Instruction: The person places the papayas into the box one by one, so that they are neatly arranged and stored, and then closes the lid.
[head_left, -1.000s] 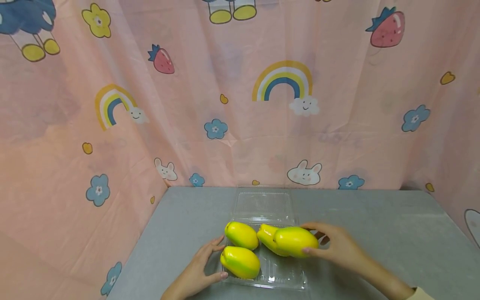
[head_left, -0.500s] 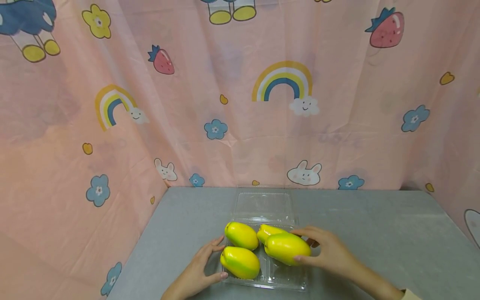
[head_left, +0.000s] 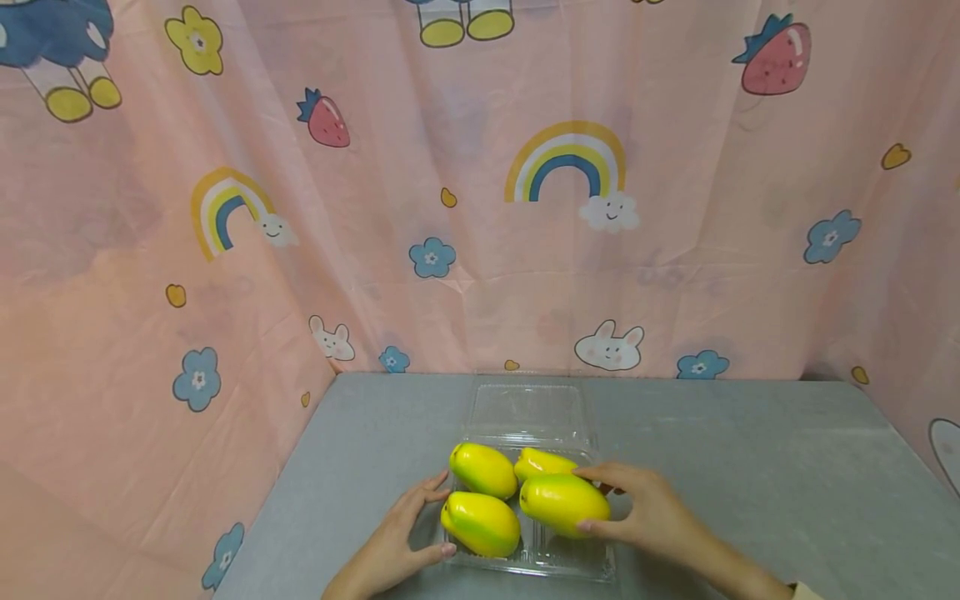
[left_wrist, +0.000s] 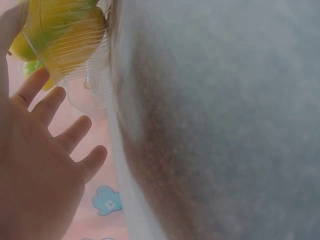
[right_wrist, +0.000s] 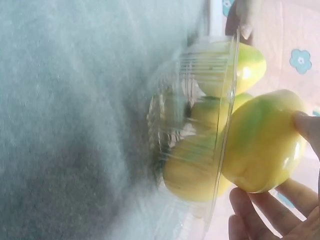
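My right hand [head_left: 648,510] grips a yellow-green mango [head_left: 564,505] between thumb and fingers. In the right wrist view this mango [right_wrist: 265,142] is at the rim of the clear plastic clamshell box [right_wrist: 172,107], partly above it. Two mangoes lie in the box's left half, a rear one [head_left: 483,471] and a front one [head_left: 481,524]. A further mango [head_left: 543,461] sits at the back right, partly covered by the held one. At the box's left side, my left hand [head_left: 390,533] has its fingers spread, fingertips right at the rim, as the left wrist view also shows.
The box's transparent lid [head_left: 528,412] is folded back flat toward the rear. Box and lid lie on a grey tabletop [head_left: 720,442]. A pink printed curtain [head_left: 510,300] hangs behind the table and along its sides.
My right hand has carried its mango left and toward the front, from over the back-right mango to over the box's front right part. The left hand has stayed in place.
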